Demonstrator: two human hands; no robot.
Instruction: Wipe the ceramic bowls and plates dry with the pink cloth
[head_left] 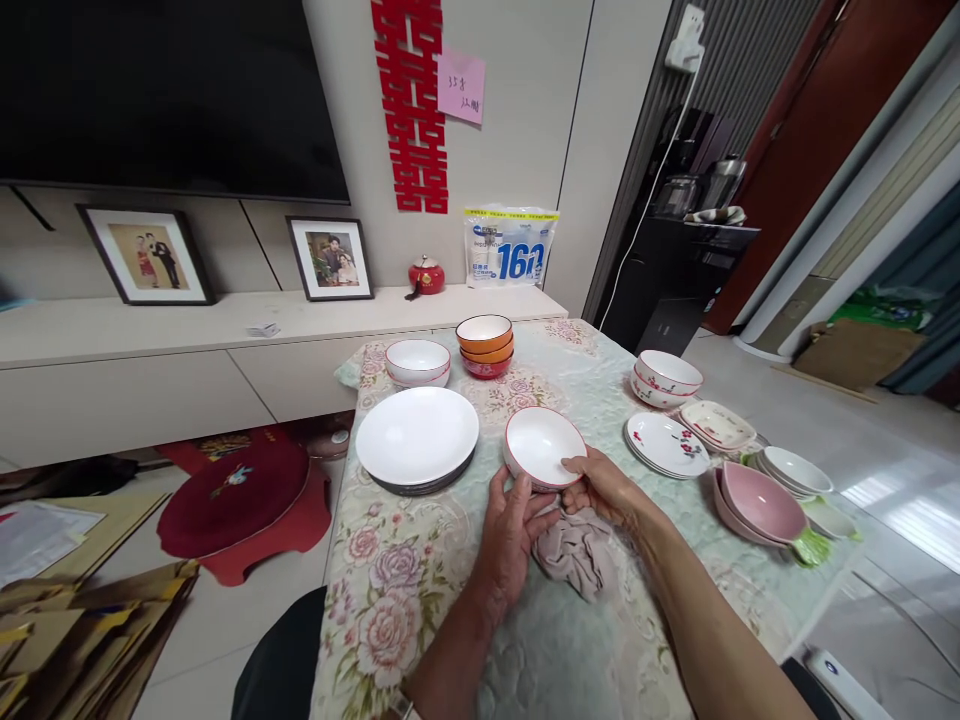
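Floral-covered worktop. Red-rimmed bowl mid-frame, bare white inside: right hand has fingers clamped on its rim, left hand has fingers spread at its underside. Orange bowls nested upper center; pink bowls nested right.

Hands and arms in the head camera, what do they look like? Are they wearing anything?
The left hand and right hand wear no gloves. No sleeves show on the slim forearms. A shiny band crosses the left one, mostly cut off.
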